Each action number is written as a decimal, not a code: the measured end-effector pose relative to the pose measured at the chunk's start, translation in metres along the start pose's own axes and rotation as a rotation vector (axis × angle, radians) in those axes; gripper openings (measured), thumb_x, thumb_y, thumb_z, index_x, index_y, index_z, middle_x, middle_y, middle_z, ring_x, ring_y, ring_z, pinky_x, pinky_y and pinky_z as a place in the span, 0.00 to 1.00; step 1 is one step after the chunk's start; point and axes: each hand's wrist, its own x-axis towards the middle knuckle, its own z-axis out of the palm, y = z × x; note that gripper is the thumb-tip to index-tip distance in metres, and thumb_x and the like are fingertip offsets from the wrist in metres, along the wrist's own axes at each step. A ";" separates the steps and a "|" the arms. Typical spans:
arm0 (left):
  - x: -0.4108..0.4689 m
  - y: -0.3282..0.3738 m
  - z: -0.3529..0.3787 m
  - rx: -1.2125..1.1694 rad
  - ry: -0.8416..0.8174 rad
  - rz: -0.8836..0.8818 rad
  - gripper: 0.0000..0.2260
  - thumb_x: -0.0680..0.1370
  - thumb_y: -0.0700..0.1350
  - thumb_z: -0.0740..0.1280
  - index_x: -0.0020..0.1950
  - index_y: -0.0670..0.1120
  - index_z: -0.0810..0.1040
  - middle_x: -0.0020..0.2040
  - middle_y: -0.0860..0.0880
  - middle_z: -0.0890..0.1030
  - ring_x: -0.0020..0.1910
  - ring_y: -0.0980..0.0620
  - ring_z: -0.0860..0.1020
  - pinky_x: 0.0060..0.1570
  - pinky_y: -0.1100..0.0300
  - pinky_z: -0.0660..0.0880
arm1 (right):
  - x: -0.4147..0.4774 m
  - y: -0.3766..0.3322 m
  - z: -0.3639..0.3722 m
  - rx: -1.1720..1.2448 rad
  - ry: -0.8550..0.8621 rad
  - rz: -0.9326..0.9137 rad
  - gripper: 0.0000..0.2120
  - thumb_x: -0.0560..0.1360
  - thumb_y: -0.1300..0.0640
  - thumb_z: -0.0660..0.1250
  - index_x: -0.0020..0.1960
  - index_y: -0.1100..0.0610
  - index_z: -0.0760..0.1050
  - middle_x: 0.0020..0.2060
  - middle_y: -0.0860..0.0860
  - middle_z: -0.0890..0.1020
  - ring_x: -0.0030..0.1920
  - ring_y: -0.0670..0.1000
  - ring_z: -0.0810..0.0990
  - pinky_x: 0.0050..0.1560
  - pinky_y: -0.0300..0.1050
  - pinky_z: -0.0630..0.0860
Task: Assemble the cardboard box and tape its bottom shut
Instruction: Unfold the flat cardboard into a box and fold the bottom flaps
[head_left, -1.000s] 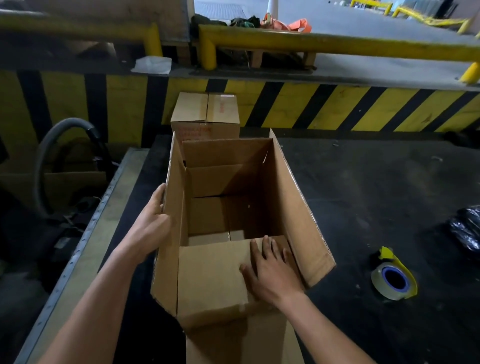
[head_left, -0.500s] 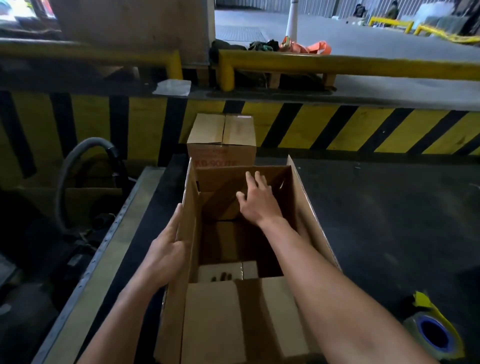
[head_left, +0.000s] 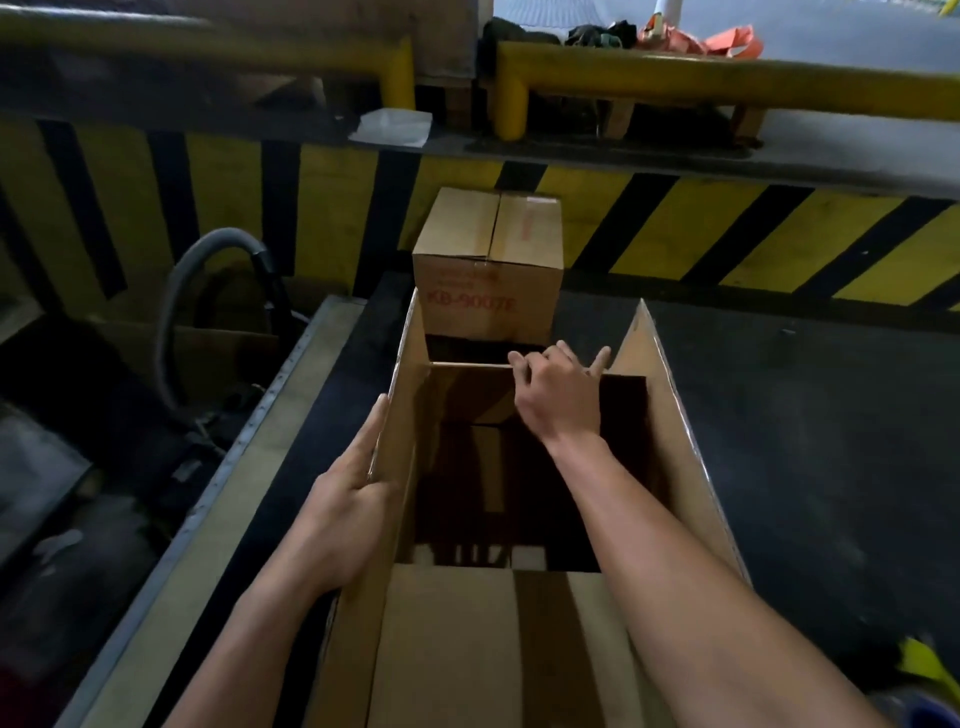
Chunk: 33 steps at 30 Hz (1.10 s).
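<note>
One brown cardboard box (head_left: 675, 441), flaps up; left hand (head_left: 348, 504) flat on side, right hand (head_left: 558, 395) gripping far flap (head_left: 467, 366).

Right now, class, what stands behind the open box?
A smaller closed box with red print. Raised flaps of the open box cover its lower left corner and some table between them.

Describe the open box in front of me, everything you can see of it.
The box is plain brown corrugated cardboard, standing on the dark table with its open end up. Its two long flaps stand up and splay outward. The near flap is folded in flat. The right hand curls its fingers over the far flap's edge, and the left hand presses flat on the outside of the left wall. The inside is dark, and no tape shows on it.
</note>
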 end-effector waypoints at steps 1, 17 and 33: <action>0.000 0.000 0.001 0.011 -0.003 0.006 0.40 0.80 0.33 0.61 0.73 0.78 0.56 0.69 0.68 0.68 0.61 0.65 0.76 0.62 0.52 0.77 | -0.006 0.001 0.002 0.005 -0.015 -0.002 0.21 0.83 0.45 0.54 0.51 0.53 0.83 0.54 0.54 0.84 0.61 0.56 0.79 0.72 0.73 0.53; 0.002 0.002 0.001 0.086 -0.055 0.015 0.41 0.81 0.33 0.60 0.77 0.74 0.49 0.74 0.69 0.58 0.74 0.63 0.57 0.75 0.54 0.60 | -0.031 0.011 0.047 0.007 -0.747 0.076 0.30 0.83 0.47 0.49 0.80 0.47 0.39 0.78 0.62 0.36 0.76 0.65 0.32 0.74 0.69 0.36; -0.018 0.015 0.007 -0.170 0.006 -0.002 0.33 0.80 0.34 0.63 0.81 0.57 0.61 0.57 0.52 0.83 0.48 0.52 0.85 0.49 0.52 0.80 | -0.129 0.025 -0.143 0.197 -0.066 -0.077 0.24 0.82 0.57 0.59 0.78 0.51 0.63 0.79 0.51 0.57 0.80 0.50 0.48 0.78 0.54 0.48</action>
